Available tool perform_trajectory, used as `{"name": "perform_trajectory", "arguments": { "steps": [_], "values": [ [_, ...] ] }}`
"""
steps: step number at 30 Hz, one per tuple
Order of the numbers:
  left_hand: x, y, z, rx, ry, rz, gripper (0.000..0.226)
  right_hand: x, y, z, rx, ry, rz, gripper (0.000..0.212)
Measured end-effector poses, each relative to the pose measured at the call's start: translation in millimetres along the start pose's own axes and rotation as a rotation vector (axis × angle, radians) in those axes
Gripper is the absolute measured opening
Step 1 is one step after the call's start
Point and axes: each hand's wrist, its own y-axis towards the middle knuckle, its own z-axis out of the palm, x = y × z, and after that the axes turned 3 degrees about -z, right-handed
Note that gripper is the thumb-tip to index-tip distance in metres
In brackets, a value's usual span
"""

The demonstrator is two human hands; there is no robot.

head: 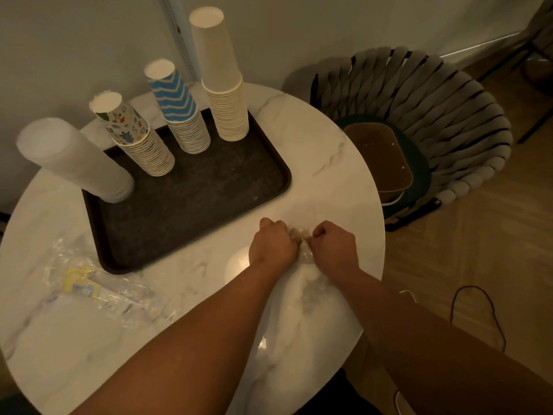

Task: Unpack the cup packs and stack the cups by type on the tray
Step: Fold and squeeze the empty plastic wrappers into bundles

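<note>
A: Where are we w/ the hands?

B: Both fisted, knuckles nearly touching, at approx 5 o'clock on the round marble table (329, 151). Left hand (273, 244) and right hand (335, 244) each pinch a bunch of clear plastic wrap (302, 236) between them. The wrap runs back toward us under the forearms; we can't tell if any cups are inside it.

A: And the cups?

B: On the dark tray (194, 199), which sits at the table's 11 o'clock. Four upside-down stacks along its far and left edges. At 1 o'clock of the tray, the plain white stack (223, 82), tallest. Next, going left, the blue zigzag stack (181, 112). Then the printed stack (137, 139) w/ small coloured figures. At 9 o'clock the translucent plastic stack (74, 160), over the tray's left rim. Near half of the tray is bare.

A: Anything else on the table?

B: Crumpled empty wrapper (98, 289) w/ a yellow label at 8 o'clock, just beside the tray's near corner. Woven chair (434, 115) off at 2 o'clock.
</note>
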Motion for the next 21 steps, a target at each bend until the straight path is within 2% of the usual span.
{"name": "perform_trajectory", "arguments": {
  "steps": [3, 5, 7, 10, 12, 15, 19, 21],
  "values": [
    [-6, 2, -5, 0.04, -0.086, -0.05, 0.028, -1, -4, -8, 0.009, 0.054, -0.039, 0.024],
    [-6, -1, -13, 0.08, -0.353, -0.084, 0.024, 1, -6, -16, 0.015, 0.142, -0.031, 0.041],
    [-5, -9, -24, 0.133, -0.685, -0.131, 0.018, 11, -9, -24, 0.097, 0.321, -0.008, 0.05],
    [-4, -25, -46, 0.138, -0.921, -0.145, 0.016, 38, -14, -32, 0.218, 0.592, -0.051, 0.025],
    [-4, -33, -59, 0.143, -1.021, -0.178, 0.022, 53, -15, -34, 0.218, 0.634, -0.1, 0.014],
    [1, -48, -85, 0.059, -1.129, -0.21, 0.029, 77, -14, -36, 0.221, 0.593, -0.193, 0.015],
    [13, -66, -115, -0.139, -1.302, -0.255, 0.03, 117, -21, -36, 0.312, 0.538, -0.37, 0.017],
    [24, -72, -125, -0.261, -1.214, -0.26, 0.031, 138, -31, -33, 0.356, 0.541, -0.446, 0.016]
  ]
}}
